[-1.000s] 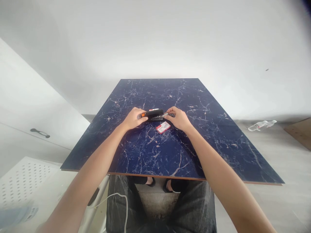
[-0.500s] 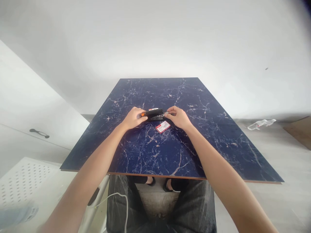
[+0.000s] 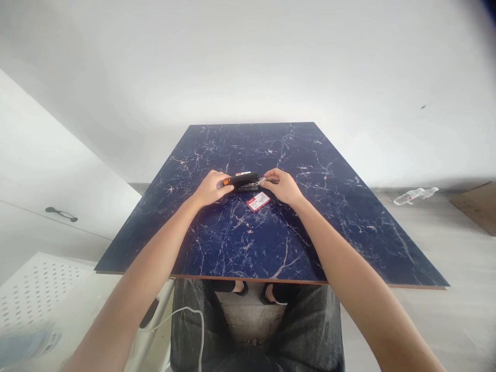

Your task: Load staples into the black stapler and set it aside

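My left hand (image 3: 213, 188) grips the rear end of a black stapler (image 3: 244, 179) with an orange part, its thumb along the near side. The stapler lies crosswise on the blue table, its upper arm raised from the base so a gap shows between them. At the stapler's right end, my right hand (image 3: 283, 186) pinches a small silvery strip of staples (image 3: 262, 180) between thumb and fingers. Just in front of the stapler lies a small red and white staple box (image 3: 258, 202). Behind the stapler, part of another red and white item (image 3: 243, 173) shows, mostly hidden.
The dark blue marble-patterned table (image 3: 248, 243) stands against a white wall. On the floor to the right lie clear plastic bottles (image 3: 411, 196) and a brown cardboard piece (image 3: 476, 206). A white perforated surface (image 3: 34, 289) and a white cable (image 3: 201, 325) are at lower left.
The view has shifted very slightly. Both hands keep their holds, and the stapler and staple box stay in place on the table.
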The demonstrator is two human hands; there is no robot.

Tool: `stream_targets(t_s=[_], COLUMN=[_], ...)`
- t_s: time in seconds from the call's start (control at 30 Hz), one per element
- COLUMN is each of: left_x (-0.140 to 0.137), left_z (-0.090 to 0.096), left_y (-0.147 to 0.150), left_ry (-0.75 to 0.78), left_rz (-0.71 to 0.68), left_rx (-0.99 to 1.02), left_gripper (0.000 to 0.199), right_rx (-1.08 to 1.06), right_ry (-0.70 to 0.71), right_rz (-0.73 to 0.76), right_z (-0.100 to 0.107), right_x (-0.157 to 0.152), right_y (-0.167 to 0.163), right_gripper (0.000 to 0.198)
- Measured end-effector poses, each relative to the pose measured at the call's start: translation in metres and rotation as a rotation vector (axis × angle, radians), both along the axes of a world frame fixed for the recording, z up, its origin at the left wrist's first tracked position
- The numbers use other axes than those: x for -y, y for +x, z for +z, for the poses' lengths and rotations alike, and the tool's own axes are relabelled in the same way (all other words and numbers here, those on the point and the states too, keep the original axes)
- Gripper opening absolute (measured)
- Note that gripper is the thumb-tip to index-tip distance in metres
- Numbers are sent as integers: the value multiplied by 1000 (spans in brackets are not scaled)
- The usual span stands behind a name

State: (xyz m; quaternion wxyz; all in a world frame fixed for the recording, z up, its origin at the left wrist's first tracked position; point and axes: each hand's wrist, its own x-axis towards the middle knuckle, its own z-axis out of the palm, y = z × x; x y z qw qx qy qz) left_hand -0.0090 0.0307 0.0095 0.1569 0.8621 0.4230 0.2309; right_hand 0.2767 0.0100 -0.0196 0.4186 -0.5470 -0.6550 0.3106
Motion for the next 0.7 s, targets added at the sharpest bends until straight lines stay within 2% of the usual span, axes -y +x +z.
stream_targets(t_s=[0.3,0.7], left_x=[0,0], left_z=[0,0], left_y=[0,1], left_ry=[-4,-15], left_rz=[0,9], left_rx=[4,-1], left_gripper=[33,33], right_rx=[-66,137], right_ry=[-18,28], right_rz=[-5,-24], right_z=[-2,9], right_x=[-4,6], right_y=[3,-2], right_gripper=[28,21])
